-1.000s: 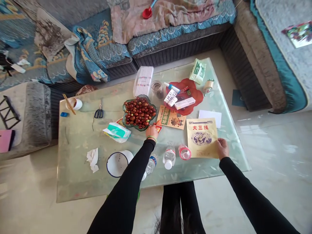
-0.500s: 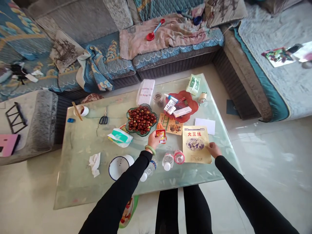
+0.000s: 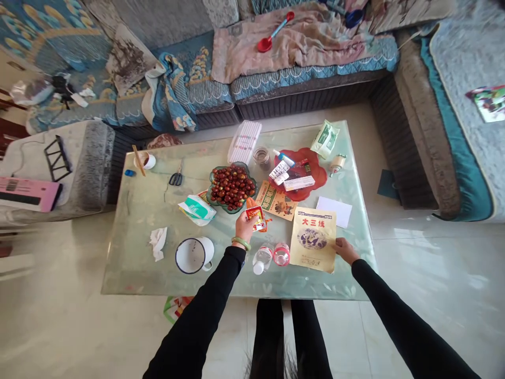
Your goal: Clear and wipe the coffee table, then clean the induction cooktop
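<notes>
My left hand (image 3: 245, 229), with a green bangle at its wrist, pinches a small red snack packet (image 3: 256, 216) above the table. Orange wrappers (image 3: 265, 226) lie partly behind that packet. On the right, my right hand (image 3: 345, 250) grips the right edge of a tan paper booklet (image 3: 314, 251) with a panda picture and red lettering. A clear bottle with a white cap (image 3: 262, 259) and a pink-rimmed one (image 3: 281, 255) lie between my hands. Just beyond the left hand is a green dish (image 3: 212, 199) of dark red dates (image 3: 232, 187).
A white enamel mug (image 3: 208, 251), crumpled tissue (image 3: 158, 242), tissue pack (image 3: 198, 209) and scissors (image 3: 176, 178) are on the left. Farther back are a glass jar (image 3: 262, 157), a red tray (image 3: 315, 185), a picture book (image 3: 279, 202) and wipes (image 3: 325, 139). A sofa (image 3: 315, 100) borders the far side.
The view has shifted. My left hand still holds the red packet, which is now more tilted. The booklet, still in my right hand, has turned slightly. The clear bottle beside the mug is now hidden.
</notes>
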Demonstrator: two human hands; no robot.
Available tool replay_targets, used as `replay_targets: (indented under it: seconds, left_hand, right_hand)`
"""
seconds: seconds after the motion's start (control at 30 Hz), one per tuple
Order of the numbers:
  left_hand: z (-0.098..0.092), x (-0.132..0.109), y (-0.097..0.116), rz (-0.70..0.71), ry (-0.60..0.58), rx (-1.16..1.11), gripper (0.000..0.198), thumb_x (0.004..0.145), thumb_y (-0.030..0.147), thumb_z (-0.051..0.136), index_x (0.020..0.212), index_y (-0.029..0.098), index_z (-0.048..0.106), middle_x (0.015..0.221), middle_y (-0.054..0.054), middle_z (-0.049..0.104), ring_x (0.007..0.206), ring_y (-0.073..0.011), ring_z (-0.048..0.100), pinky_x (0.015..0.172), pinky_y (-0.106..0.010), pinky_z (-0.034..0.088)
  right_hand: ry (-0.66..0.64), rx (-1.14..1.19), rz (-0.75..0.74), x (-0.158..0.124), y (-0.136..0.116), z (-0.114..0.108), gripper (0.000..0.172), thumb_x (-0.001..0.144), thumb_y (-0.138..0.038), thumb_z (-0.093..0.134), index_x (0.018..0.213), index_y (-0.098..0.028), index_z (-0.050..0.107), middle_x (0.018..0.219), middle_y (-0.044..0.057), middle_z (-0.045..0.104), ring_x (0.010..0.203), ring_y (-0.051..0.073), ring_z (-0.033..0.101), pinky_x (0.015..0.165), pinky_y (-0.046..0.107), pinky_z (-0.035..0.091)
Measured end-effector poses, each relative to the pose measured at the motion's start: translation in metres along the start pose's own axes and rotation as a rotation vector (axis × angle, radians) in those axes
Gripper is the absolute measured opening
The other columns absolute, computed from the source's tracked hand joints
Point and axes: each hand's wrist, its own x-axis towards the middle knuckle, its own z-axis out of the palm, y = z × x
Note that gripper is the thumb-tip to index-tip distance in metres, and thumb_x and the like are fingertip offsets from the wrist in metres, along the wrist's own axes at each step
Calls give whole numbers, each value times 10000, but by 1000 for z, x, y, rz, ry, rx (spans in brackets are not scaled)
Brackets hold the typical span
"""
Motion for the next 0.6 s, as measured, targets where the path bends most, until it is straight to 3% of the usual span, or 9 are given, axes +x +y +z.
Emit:
replay_targets:
  seconds: [0.07,0.13,0.2,0.27,0.33,0.4,0.5,0.6]
  left_hand:
    - [-13,-13,0,46,-25,76,384,688,436,840,927,178,687,859,-31,754,758,-169,698,726,-299,579]
    - [-20,-26,3,98,-90,177,298,725,400,811,884,186,678,816,-11,734,742,-162,677,710,-280,557]
    - [-20,-40,11,132,-204,252,218,764,353,781,858,187,675,779,0,712,730,-161,661,699,-275,549]
    - [-14,-55,25,178,-330,261,182,803,309,762,918,180,703,853,-22,731,795,-179,686,740,-289,572]
    - [-8,-69,43,277,-397,250,223,828,278,765,1026,181,733,1066,-75,744,983,-226,712,827,-322,601]
    - [-6,-85,59,416,-372,276,244,848,247,755,1086,195,745,1313,-123,670,1205,-282,665,925,-369,607]
    - [-10,-111,71,556,-296,318,221,894,218,689,1111,211,729,1479,-148,567,1388,-319,558,1080,-442,553]
    - [-17,-140,65,475,-312,184,231,959,281,622,1180,233,669,1301,-123,682,1227,-269,660,1049,-414,567]
  right_hand:
    - [73,24,-35,-16,-22,-5,391,679,-453,792,949,-218,634,996,108,728,1024,339,718,885,513,586]
    - [39,126,-185,-41,-62,-4,549,788,-538,765,1227,-236,636,1302,140,699,1251,343,664,1021,538,558]
    - [-175,248,-424,-70,-117,2,653,891,-559,731,1467,-308,548,1543,109,585,1432,318,559,1135,532,510]
    - [-413,277,-633,-97,-175,13,690,939,-536,726,1561,-353,492,1666,61,472,1540,305,442,1241,531,417]
    - [-552,312,-728,-119,-220,28,693,939,-542,741,1562,-341,511,1647,51,504,1527,314,459,1263,530,394]
    - [-569,383,-689,-138,-245,42,614,940,-580,727,1472,-299,603,1493,70,649,1390,319,594,1193,521,478]
    - [-499,525,-506,-165,-249,59,496,928,-629,712,1265,-265,706,1174,63,779,1082,291,733,972,471,616]
    - [-477,629,-376,-193,-242,68,442,918,-640,716,1157,-269,731,972,31,785,857,250,746,791,419,647]
